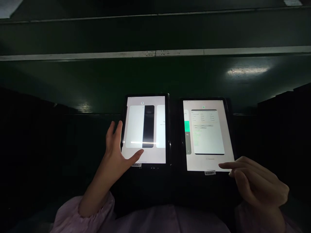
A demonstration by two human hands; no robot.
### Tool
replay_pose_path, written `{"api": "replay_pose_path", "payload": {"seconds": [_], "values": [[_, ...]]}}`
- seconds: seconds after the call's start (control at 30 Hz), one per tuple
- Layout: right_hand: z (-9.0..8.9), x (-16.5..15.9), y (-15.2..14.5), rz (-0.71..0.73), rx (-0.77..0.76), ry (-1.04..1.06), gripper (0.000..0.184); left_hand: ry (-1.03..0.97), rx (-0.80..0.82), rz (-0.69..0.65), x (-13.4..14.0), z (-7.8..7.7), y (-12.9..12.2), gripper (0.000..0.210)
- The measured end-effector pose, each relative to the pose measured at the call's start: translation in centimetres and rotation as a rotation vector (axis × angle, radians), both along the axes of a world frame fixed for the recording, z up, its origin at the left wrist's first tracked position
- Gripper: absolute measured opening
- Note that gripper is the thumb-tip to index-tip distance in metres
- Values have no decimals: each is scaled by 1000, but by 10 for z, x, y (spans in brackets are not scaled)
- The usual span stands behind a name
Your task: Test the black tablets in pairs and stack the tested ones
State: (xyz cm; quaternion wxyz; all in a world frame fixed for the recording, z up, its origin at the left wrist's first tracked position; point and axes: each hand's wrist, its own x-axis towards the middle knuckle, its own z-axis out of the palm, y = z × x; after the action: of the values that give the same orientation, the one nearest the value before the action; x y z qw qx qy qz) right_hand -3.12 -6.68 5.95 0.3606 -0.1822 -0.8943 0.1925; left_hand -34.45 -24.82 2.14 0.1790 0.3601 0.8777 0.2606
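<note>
Two lit tablets lie side by side before me. On the left tablet [159, 155] the screen shows app cards, one half white and half black. My left hand [115, 152] is at its left edge, fingers spread, the thumb over the lower part of the screen. The right tablet [229, 142] shows a page card with small text and green lines. My right hand [259, 184] is at its lower right corner, index finger extended over the bottom of the screen, the other fingers curled. Neither hand grasps anything.
A barcode label [210, 172] shows at the right tablet's lower edge, and another label [136, 165] under the left one. Beyond is a dark green surface [145, 77] with a pale metal strip [121, 55] across it. White sheets show at the upper corners.
</note>
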Motion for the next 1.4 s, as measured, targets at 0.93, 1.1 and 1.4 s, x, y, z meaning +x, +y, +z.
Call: {"api": "replay_pose_path", "payload": {"seconds": [0.93, 1.1, 1.4], "values": [[1, -3, 4, 39, 39, 13, 35, -173, 88, 88, -6, 1, 1, 122], [-1, -3, 2, 11, -14, 9, 34, -342, 151, 255, -10, 2, 1, 108], [0, -4, 5, 48, 10, 23, 33, -351, 132, 218, -13, 5, 1, 117]]}}
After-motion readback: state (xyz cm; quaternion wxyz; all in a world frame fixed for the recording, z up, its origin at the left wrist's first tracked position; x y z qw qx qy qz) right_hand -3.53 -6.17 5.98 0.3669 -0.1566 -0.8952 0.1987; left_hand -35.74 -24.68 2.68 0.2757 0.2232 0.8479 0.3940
